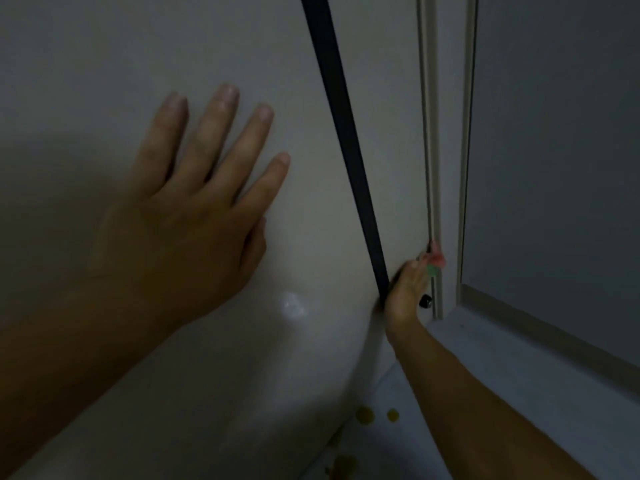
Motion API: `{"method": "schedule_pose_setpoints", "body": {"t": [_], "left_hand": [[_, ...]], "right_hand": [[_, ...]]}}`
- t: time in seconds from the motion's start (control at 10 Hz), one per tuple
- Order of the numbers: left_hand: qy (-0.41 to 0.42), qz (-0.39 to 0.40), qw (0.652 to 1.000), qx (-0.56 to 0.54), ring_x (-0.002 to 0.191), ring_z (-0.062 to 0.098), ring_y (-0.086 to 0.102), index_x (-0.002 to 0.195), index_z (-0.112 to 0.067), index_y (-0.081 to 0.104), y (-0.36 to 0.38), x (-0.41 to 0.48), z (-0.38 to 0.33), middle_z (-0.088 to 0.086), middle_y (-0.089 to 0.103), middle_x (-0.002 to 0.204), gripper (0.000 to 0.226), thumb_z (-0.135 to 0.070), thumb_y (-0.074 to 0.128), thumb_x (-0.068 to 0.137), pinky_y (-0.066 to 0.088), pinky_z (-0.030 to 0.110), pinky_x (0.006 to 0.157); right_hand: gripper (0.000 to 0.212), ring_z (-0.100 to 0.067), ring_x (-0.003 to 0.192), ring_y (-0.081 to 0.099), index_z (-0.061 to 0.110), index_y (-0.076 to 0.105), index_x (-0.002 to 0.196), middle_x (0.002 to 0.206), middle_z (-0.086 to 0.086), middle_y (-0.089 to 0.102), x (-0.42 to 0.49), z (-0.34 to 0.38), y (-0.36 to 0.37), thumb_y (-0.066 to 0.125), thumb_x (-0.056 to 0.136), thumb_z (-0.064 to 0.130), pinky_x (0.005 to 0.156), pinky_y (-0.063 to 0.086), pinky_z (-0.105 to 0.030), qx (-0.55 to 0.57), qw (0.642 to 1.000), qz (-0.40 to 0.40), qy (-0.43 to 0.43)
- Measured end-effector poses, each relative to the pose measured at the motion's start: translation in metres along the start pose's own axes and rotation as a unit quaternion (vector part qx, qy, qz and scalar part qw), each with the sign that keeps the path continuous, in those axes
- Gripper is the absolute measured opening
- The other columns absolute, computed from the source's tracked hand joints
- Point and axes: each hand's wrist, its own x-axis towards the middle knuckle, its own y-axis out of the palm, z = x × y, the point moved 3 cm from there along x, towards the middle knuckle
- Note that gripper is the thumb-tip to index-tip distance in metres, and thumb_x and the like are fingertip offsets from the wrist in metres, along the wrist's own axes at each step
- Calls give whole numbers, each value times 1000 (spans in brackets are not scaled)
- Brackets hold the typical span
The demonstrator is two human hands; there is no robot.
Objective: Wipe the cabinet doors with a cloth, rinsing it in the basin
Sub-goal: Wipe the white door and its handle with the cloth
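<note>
- Your left hand lies flat against the pale cabinet door, palm to the surface, with all four fingers straight and slightly spread, pointing up and to the right; it grips nothing
- The thumb of that hand is tucked along the lower right side of the palm and also lies against the door
- A black strip runs down the door's right side from the top of the view, slanting right as it descends, and ends at your right hand
- Your right hand sits low, just right of the strip's bottom end, with its forearm reaching in from the lower right corner
- Its fingers are curled at the tips and pinch the cloth, a small pink and green bunch; the dim, blurred view makes the exact grip hard to read, but the cloth seems to be pressed into the narrow gap beside the pale vertical rail
- A small black knob shows just below the cloth, beside the rail
- Right of the rail stands a grey panel in a pale frame, above a grey ledge
- A soft glare spot shines on the door between your two hands
- Yellow spots mark the light surface at the bottom, under your right forearm
</note>
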Motion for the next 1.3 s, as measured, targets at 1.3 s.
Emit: {"method": "schedule_pose_setpoints", "body": {"t": [1.3], "left_hand": [[67,50,989,-121,155,45,9,145,-5,48,42,-13,-79,27,20,165,57,-34,30,99,3,62,124]], "right_hand": [[91,-31,148,31,16,29,159,163,-12,31,-48,-151,6,30,90,76,125,22,-49,62,960,-47,269]]}}
